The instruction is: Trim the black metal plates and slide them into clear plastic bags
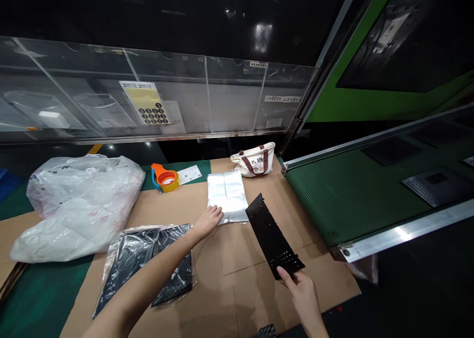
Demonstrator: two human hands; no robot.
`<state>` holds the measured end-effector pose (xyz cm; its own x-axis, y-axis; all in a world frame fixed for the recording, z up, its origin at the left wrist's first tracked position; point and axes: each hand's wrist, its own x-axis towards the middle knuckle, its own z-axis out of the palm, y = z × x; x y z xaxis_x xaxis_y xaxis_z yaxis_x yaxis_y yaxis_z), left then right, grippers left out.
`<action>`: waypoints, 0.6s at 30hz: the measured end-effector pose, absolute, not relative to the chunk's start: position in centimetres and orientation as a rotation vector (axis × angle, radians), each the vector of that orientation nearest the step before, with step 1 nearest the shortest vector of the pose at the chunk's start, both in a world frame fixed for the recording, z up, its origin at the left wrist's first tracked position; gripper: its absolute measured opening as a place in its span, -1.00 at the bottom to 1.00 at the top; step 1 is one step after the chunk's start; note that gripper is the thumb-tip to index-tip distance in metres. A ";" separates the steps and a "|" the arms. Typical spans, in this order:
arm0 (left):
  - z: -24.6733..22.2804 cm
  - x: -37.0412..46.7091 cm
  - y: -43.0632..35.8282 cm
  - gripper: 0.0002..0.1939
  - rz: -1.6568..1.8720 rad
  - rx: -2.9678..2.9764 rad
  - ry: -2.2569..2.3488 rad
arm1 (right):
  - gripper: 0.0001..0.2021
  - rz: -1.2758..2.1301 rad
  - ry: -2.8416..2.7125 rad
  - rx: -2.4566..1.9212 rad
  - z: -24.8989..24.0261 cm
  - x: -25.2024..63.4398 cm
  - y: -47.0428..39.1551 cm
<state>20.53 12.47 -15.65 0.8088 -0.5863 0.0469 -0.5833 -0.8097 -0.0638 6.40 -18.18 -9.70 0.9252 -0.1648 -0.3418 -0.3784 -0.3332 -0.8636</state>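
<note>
In my right hand (301, 288) is a thin black perforated plastic panel (272, 236), pinched at its near end with the thumb on top and tilted above the cardboard. My left hand (209, 220) reaches to the near left corner of a stack of clear plastic bags (226, 194), fingers curled and closed at the edge. Whether it has one bag or several is hidden. Under my left forearm lie black panels wrapped in clear plastic (174, 264).
A large white plastic bag (85, 204) bulges at the left. Behind are a tape dispenser (166, 179), a paper label (190, 175) and a small canvas bag (255, 160). At right, a green conveyor (318, 204) with a metal rail carries dark panels (439, 186). Cardboard (252, 298) covers the table.
</note>
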 end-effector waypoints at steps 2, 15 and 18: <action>-15.8 21.0 12.5 -0.89 -0.042 -3.022 0.842 | -0.56 0.230 0.391 -1.916 -9.9 6.4 -18.1; -15.2 20.3 10.9 -0.79 0.073 -3.037 0.934 | -0.51 0.199 0.341 -1.959 -10.2 6.2 -17.1; -15.0 20.3 11.0 -0.75 0.085 -3.056 0.951 | -0.50 0.162 0.331 -1.975 -10.0 6.2 -17.1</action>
